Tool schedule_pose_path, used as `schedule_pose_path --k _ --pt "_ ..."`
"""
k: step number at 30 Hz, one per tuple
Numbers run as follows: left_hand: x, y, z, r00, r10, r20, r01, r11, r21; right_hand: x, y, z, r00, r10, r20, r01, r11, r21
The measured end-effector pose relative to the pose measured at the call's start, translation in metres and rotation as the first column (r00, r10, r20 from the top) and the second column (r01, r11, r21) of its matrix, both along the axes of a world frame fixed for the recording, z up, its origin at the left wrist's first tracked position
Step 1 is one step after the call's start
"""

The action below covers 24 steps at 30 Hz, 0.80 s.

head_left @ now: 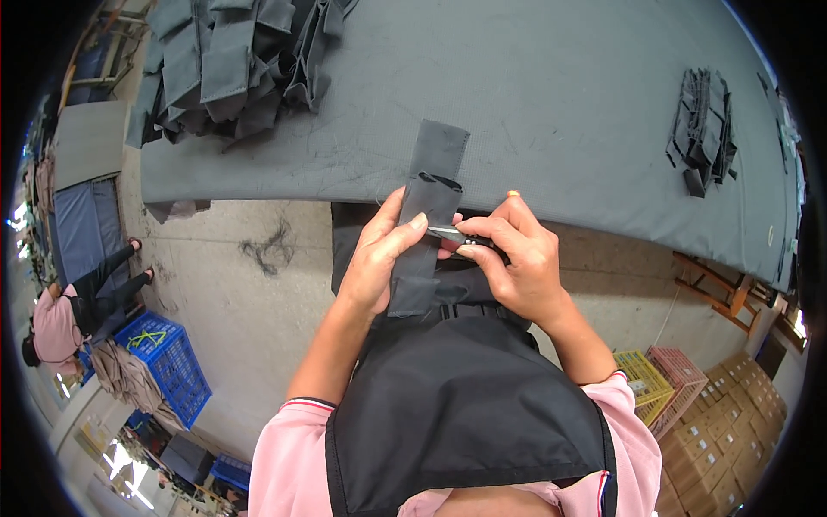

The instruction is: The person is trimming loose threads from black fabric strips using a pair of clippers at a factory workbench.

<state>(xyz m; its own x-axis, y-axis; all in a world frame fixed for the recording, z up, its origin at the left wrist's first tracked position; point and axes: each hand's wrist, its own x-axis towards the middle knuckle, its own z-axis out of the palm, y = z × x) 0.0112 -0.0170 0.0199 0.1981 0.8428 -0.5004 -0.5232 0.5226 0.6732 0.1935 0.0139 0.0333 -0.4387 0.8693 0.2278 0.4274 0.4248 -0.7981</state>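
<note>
A dark grey fabric strip (pixel 438 153) lies across the near edge of the table, its lower end hanging over my lap. My left hand (pixel 376 257) is closed on it, thumb on top and fingers behind. A folded flap with a dark opening shows on the strip just above the thumb. In my right hand (pixel 524 255), small thread snips (pixel 446 232) are gripped; their silver blades touch or nearly touch the strip's right edge beside my left thumb. The fingers hide much of the dark handle.
A grey-covered table (pixel 534 112) spreads ahead. It bears a large heap of grey fabric pieces (pixel 228 65) at far left and a smaller bundle (pixel 702 129) at right. Loose threads (pixel 271 248) lie on the floor. Crates (pixel 168 362) and another person (pixel 65 323) are at left; cartons (pixel 724 431) at right.
</note>
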Motion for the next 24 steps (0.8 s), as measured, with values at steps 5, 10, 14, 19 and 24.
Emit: schedule_pose_path --k 5,10,14,19,24 --pt "0.006 -0.01 -0.003 0.998 0.001 -0.056 0.013 0.968 0.252 0.017 0.002 0.006 0.982 0.029 -0.184 -0.082 0.955 -0.286" --pt "0.004 -0.008 -0.003 0.997 -0.031 0.075 0.02 0.991 0.134 0.026 0.0 0.001 0.942 -0.29 -0.172 0.237 0.932 -0.273" --pt "0.003 -0.008 -0.003 0.986 -0.038 0.161 0.015 0.989 0.147 0.013 0.005 0.005 0.975 -0.215 -0.051 0.218 0.975 0.049" --pt "0.006 -0.011 -0.004 0.986 -0.037 0.164 0.007 0.983 0.183 0.005 0.003 0.003 0.97 -0.236 -0.06 0.238 0.971 0.022" --pt "0.008 -0.011 -0.002 0.991 -0.009 0.134 -0.016 0.984 0.18 -0.002 0.001 0.002 0.956 -0.278 -0.092 0.273 0.96 -0.058"
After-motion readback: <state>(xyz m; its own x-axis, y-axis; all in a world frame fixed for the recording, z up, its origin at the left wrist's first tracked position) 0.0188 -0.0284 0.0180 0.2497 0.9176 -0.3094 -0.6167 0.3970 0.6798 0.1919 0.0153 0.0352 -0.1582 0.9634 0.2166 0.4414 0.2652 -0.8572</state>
